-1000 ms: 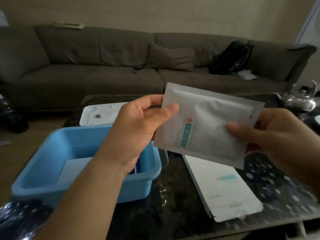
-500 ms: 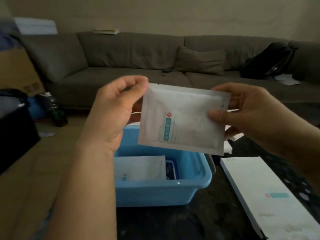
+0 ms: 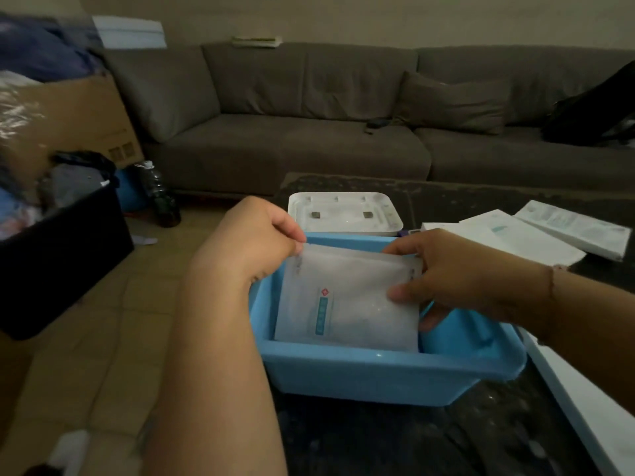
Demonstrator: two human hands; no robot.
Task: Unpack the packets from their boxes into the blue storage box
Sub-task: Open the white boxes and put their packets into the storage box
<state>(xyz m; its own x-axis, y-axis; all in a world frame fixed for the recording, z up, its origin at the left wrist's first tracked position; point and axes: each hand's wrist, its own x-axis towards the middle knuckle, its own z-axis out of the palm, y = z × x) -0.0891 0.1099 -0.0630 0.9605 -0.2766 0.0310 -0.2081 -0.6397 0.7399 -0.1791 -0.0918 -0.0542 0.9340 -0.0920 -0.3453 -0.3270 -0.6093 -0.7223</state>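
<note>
A white foil packet [image 3: 347, 300] with a teal label stands tilted inside the blue storage box [image 3: 378, 369], its lower edge behind the box's front wall. My left hand [image 3: 254, 238] pinches the packet's top left corner. My right hand [image 3: 450, 280] grips its right edge, thumb on the front and fingers behind. What lies under the packet in the box is hidden.
The box's white lid [image 3: 343, 213] lies just behind it on the dark table [image 3: 412, 441]. Flat white packet boxes [image 3: 536, 235] lie at the right, another at the near right edge [image 3: 591, 407]. A grey sofa [image 3: 309, 132] stands behind; a black bin [image 3: 58, 255] and cardboard box at left.
Both hands have lowered the packet from chest height down into the blue storage box. The view has tilted down and shifted left.
</note>
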